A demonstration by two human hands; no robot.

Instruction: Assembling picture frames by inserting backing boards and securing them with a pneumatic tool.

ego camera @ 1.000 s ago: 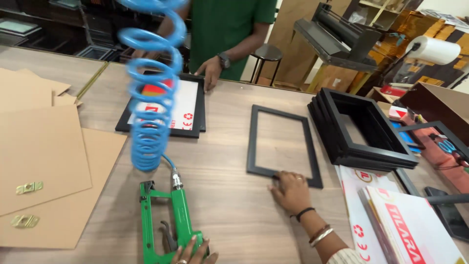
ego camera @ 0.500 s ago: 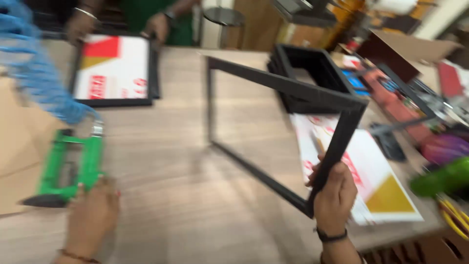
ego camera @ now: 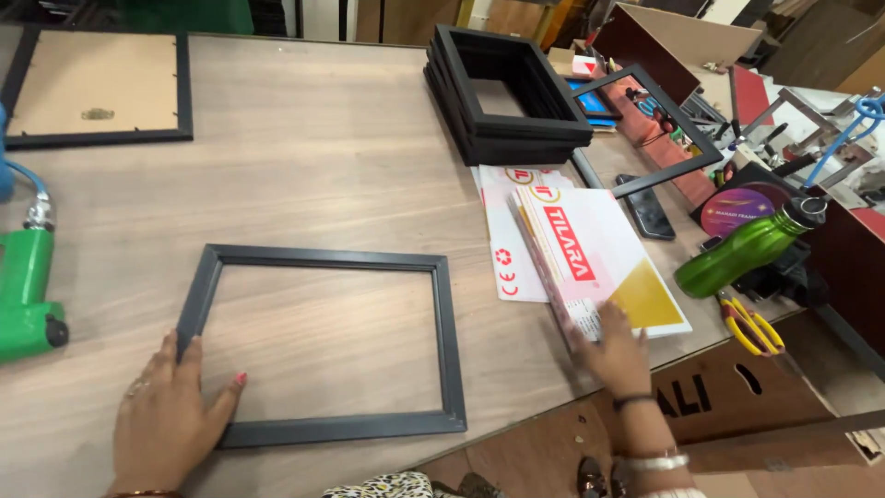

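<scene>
Head view: empty black picture frame (ego camera: 323, 346) lies flat on the bench (ego camera: 323, 157), approx 6 o'clock in view, near the front edge. Left hand (ego camera: 171, 415) lies flat, fingers spread, on the frame's lower-left corner at 7 o'clock; holds nothing, just pins it. Right hand (ego camera: 613, 355) at 4 o'clock rests open on the near end of the stack of printed sheets (ego camera: 590, 254), fingertips on the top sheet, nothing gripped yet.

To do it well, imo: keep left palm pressing that corner so the frame can't skid, peel one sheet only w/ fingertips at the edge, slide it low across the bench, don't crease.

Other stuff: stack of black frames (ego camera: 507, 101) at 1 o'clock, backed frame (ego camera: 97, 88) at 10, green air tool (ego camera: 28, 290) at 9, green bottle (ego camera: 747, 249) and scissors (ego camera: 751, 323) at 3.

Hard to tell: sheet count in stack, whether the frame has glass (looks empty). Air tool cut off at left edge, hose mostly out of view. Right-side clutter too dense to ID.
</scene>
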